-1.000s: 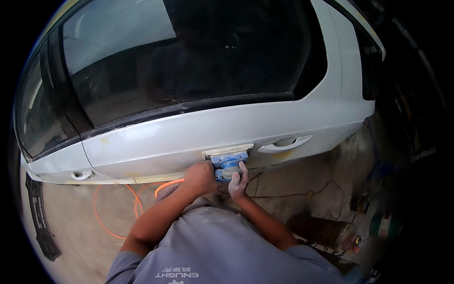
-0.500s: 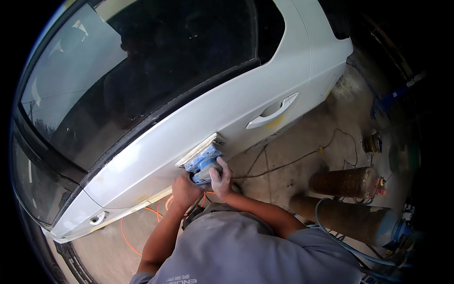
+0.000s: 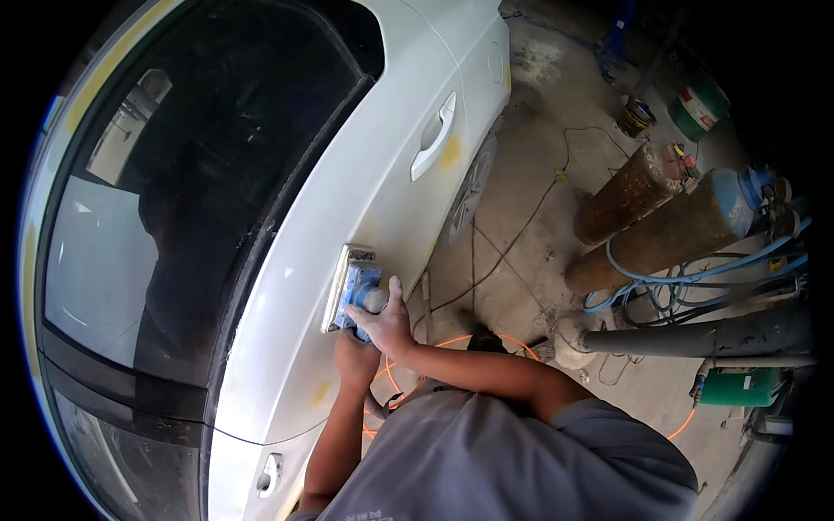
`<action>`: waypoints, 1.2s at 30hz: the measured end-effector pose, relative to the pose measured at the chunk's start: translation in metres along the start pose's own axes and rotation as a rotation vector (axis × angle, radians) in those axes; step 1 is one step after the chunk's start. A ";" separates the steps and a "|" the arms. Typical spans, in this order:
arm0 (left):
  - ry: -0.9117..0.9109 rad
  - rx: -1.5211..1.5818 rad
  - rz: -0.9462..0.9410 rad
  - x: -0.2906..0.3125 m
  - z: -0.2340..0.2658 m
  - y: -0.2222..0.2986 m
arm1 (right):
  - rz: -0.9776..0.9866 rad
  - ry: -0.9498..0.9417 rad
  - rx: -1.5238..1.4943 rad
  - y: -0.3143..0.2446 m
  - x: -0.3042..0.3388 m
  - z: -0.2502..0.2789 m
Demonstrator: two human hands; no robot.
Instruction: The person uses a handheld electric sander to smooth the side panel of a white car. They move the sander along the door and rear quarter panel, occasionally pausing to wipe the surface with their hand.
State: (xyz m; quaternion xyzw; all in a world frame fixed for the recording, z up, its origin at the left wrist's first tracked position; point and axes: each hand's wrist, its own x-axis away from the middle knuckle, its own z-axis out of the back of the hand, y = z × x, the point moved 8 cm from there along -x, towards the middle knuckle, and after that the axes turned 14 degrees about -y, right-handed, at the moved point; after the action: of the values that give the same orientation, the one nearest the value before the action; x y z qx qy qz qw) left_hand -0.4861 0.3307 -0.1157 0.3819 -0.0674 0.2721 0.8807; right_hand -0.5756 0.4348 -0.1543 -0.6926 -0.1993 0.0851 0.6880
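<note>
Two hands (image 3: 389, 328) (image 3: 354, 361) partly hide the blue sander (image 3: 361, 278).

The floor (image 3: 521, 156) supports two brown cylinders (image 3: 630, 193) at right, a green-and-white drum (image 3: 699, 106) far right, a dark cable (image 3: 553, 185) and an orange hose (image 3: 521, 345).

The dusty grey floor (image 3: 534, 122) in here has a pale patch (image 3: 537, 62), and I see a short rusty tank (image 3: 624, 201) beside a longer brown tank (image 3: 673, 236) with a blue top, loopy blue hoses (image 3: 647, 280), a green and white barrel (image 3: 699, 108), and a thick grey pole (image 3: 686, 342).
</note>
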 end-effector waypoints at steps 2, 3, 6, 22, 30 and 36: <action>-0.012 -0.064 0.012 -0.003 -0.005 -0.006 | 0.028 0.022 0.153 -0.006 0.004 -0.001; -0.019 -0.058 -0.009 -0.008 -0.005 -0.004 | 0.038 0.023 0.122 -0.009 0.000 0.002; -0.129 -0.129 0.041 -0.030 -0.007 0.018 | 0.098 0.092 0.021 -0.012 -0.024 0.020; -0.026 -0.142 -0.036 -0.018 -0.002 0.055 | 0.097 -0.022 -0.073 -0.020 -0.036 0.035; 0.055 -0.126 -0.015 0.005 -0.018 0.027 | 0.185 -0.140 0.004 -0.011 -0.011 0.025; 0.050 -0.187 0.001 -0.015 0.003 0.064 | 0.274 0.024 -0.018 -0.035 -0.038 0.039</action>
State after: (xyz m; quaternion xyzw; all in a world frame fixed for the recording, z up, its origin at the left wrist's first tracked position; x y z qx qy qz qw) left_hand -0.5325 0.3577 -0.0774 0.2910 -0.0709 0.2747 0.9137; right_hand -0.6308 0.4548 -0.1275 -0.7206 -0.0952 0.1682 0.6659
